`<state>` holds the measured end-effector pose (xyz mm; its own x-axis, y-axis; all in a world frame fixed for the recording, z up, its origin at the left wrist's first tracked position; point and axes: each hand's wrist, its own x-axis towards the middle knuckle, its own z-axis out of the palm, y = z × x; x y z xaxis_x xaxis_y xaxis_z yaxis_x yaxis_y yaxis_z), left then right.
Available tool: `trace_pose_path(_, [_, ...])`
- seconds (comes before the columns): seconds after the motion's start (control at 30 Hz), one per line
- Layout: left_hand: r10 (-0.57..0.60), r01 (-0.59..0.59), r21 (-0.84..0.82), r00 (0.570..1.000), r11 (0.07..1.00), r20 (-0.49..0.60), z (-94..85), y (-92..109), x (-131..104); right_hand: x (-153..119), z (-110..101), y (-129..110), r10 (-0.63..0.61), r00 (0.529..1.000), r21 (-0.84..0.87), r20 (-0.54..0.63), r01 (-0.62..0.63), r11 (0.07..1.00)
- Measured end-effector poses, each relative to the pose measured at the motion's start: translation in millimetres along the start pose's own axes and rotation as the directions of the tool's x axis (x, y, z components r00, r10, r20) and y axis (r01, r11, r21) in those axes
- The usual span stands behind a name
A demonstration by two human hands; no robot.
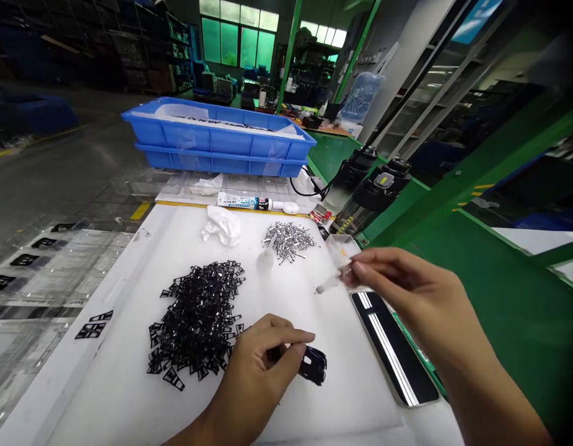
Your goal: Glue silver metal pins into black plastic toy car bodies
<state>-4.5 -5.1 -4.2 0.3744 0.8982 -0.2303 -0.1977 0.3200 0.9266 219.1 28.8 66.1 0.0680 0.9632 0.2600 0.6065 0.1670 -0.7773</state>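
My left hand (261, 371) pinches a glossy black plastic part (314, 365) between thumb and fingers, above the white work surface (286, 316). To its left lies a heap of small black frame-shaped pieces (197, 316). My right hand (402, 279) is closed at the fingertips on a slim translucent piece (331, 282) with a greyish end, blurred, so its exact kind does not show. Just behind that hand is a small clear box (341, 244). A pile of small silvery metal pieces (290, 240) lies farther back. Beside the pile is a blurred whitish object (266, 260).
A smartphone (393, 347) lies at the right edge. A crumpled tissue (222, 226) and a glue tube (244, 201) are at the back, before stacked blue bins (221, 145). Dark bottles (374, 192) stand back right. Several black pieces (95, 325) lie on the left border.
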Motion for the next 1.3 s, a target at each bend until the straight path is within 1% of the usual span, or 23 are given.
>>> trace_pose_path(0.03, [-0.006, 0.006, 0.024, 1.0, 1.0, 0.001, -0.5, 0.0, -0.1, -15.3, 2.7, -2.8, 0.057, 0.998, 0.07, -0.033, -0.055, 0.996])
trace_pose_path(0.07, [-0.038, 0.038, 0.007, 0.999, 0.999, 0.004, -0.8, 0.2, 0.1, -29.3, 6.6, -4.7, 0.132, 0.988, 0.147, -0.077, -0.12, 0.982])
trace_pose_path(0.13, [-0.128, 0.129, -0.11, 0.992, 0.985, 0.016, -0.7, 0.9, 1.4, -52.2, 16.5, -6.5, 0.271, 0.956, 0.285, -0.117, -0.229, 0.931])
trace_pose_path(0.2, [-0.17, 0.175, -0.185, 0.985, 0.967, 0.041, 0.4, 1.7, 2.8, -67.7, 27.3, -6.5, 0.351, 0.935, 0.401, -0.056, -0.301, 0.865])
trace_pose_path(0.3, [-0.157, 0.173, -0.207, 0.983, 0.963, 0.091, 3.3, 1.9, 3.2, -80.9, 42.8, -7.5, 0.411, 0.905, 0.557, 0.113, -0.4, 0.728])
trace_pose_path(0.33, [-0.156, 0.175, -0.214, 0.982, 0.961, 0.104, 4.6, 1.5, 2.8, -83.7, 47.7, -8.6, 0.426, 0.896, 0.579, 0.124, -0.414, 0.702])
trace_pose_path(0.37, [-0.16, 0.181, -0.221, 0.981, 0.958, 0.112, 5.9, 1.0, 2.3, -86.2, 52.5, -10.1, 0.438, 0.892, 0.579, 0.108, -0.415, 0.702])
trace_pose_path(0.4, [-0.166, 0.188, -0.227, 0.98, 0.956, 0.113, 7.2, 0.3, 1.7, -88.4, 57.2, -11.7, 0.441, 0.895, 0.557, 0.065, -0.399, 0.728])
trace_pose_path(0.47, [-0.176, 0.195, -0.218, 0.979, 0.956, 0.102, 9.1, -1.1, 0.6, -92.2, 66.5, -14.6, 0.41, 0.911, 0.468, -0.043, -0.344, 0.814])
trace_pose_path(0.5, [-0.174, 0.189, -0.199, 0.98, 0.962, 0.093, 9.5, -1.7, 0.1, -93.6, 70.9, -15.7, 0.391, 0.917, 0.421, -0.074, -0.327, 0.846])
trace_pose_path(0.57, [-0.159, 0.171, -0.149, 0.983, 0.974, 0.09, 9.4, -2.5, -0.4, -95.6, 79.0, -17.1, 0.368, 0.928, 0.382, -0.063, -0.318, 0.867])
trace_pose_path(0.67, [-0.12, 0.13, -0.114, 0.988, 0.985, 0.093, 8.1, -2.3, -0.4, -96.3, 88.7, -18.1, 0.368, 0.93, 0.421, -0.016, -0.327, 0.846])
trace_pose_path(0.77, [-0.105, 0.118, -0.146, 0.99, 0.982, 0.094, 7.9, -1.0, -0.6, -96.6, 96.8, -19.1, 0.372, 0.927, 0.437, -0.057, -0.312, 0.844])
trace_pose_path(0.83, [-0.104, 0.116, -0.138, 0.99, 0.984, 0.09, 8.6, -0.9, -1.8, -97.6, 101.9, -19.4, 0.388, 0.92, 0.475, -0.051, -0.319, 0.82])
trace_pose_path(0.87, [-0.097, 0.106, -0.12, 0.992, 0.987, 0.077, 9.0, -1.3, -2.7, -98.4, 104.2, -19.3, 0.402, 0.915, 0.516, -0.032, -0.329, 0.791])
trace_pose_path(0.97, [-0.06, 0.061, -0.049, 0.998, 0.997, 0.003, 9.9, -4.0, -5.8, -101.8, 107.9, -18.9, 0.44, 0.895, 0.647, 0.073, -0.379, 0.662])
trace_pose_path(1.03, [-0.057, 0.056, -0.026, 0.998, 0.998, -0.03, 10.1, -5.6, -7.4, -103.7, 105.2, -19.1, 0.453, 0.881, 0.666, 0.138, -0.421, 0.615])
trace_pose_path(1.07, [-0.063, 0.063, -0.019, 0.997, 0.998, -0.032, 10.2, -6.0, -7.9, -103.7, 101.9, -19.7, 0.45, 0.879, 0.644, 0.156, -0.436, 0.628])
trace_pose_path(1.1, [-0.074, 0.074, -0.012, 0.997, 0.997, -0.027, 10.2, -6.0, -8.1, -102.2, 97.6, -20.9, 0.445, 0.884, 0.604, 0.142, -0.434, 0.669])
trace_pose_path(1.17, [-0.096, 0.096, -0.014, 0.995, 0.995, -0.015, 10.2, -5.1, -7.7, -93.0, 87.9, -24.7, 0.407, 0.913, 0.485, 0.017, -0.364, 0.795])
trace_pose_path(1.23, [-0.119, 0.119, -0.05, 0.993, 0.992, -0.008, 10.0, -3.4, -6.4, -73.8, 81.5, -28.9, 0.308, 0.941, 0.329, -0.141, -0.249, 0.911])
trace_pose_path(1.27, [-0.131, 0.13, -0.077, 0.991, 0.988, -0.004, 9.8, -2.3, -5.5, -60.7, 81.3, -30.1, 0.248, 0.952, 0.263, -0.182, -0.196, 0.945])
trace_pose_path(1.3, [-0.143, 0.142, -0.101, 0.99, 0.985, 0.0, 9.5, -1.2, -4.6, -45.9, 83.7, -30.1, 0.195, 0.964, 0.209, -0.182, -0.156, 0.965])
